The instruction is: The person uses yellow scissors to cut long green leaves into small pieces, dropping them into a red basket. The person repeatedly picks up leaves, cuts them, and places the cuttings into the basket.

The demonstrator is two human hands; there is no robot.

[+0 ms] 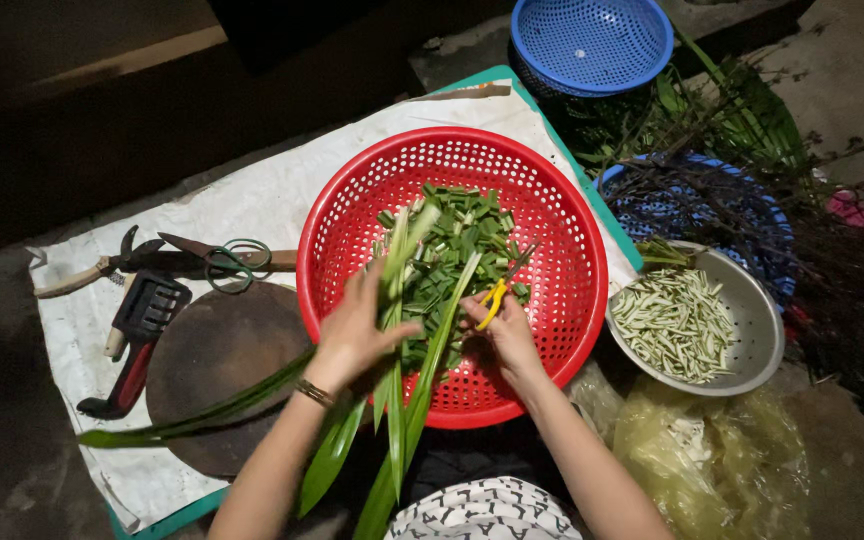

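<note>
A big red perforated basket (552,215) sits in front of me with a pile of cut green leaf pieces (457,240) inside. My left hand (357,325) grips a bundle of long green leaves (397,400) that reach over the basket's near rim, tips pointing up into it. My right hand (502,325) holds small yellow-handled scissors (495,297) beside the leaf bundle, above the cut pieces. A bracelet is on my left wrist.
A metal bowl (762,345) of pale cut stalks stands at right, above a yellowish plastic bag (722,460). Blue baskets (592,40) and twigs lie behind. At left on white sheeting: a round dark board (217,360), pruning shears (147,262), green-handled scissors (237,262), a black-red tool (137,345).
</note>
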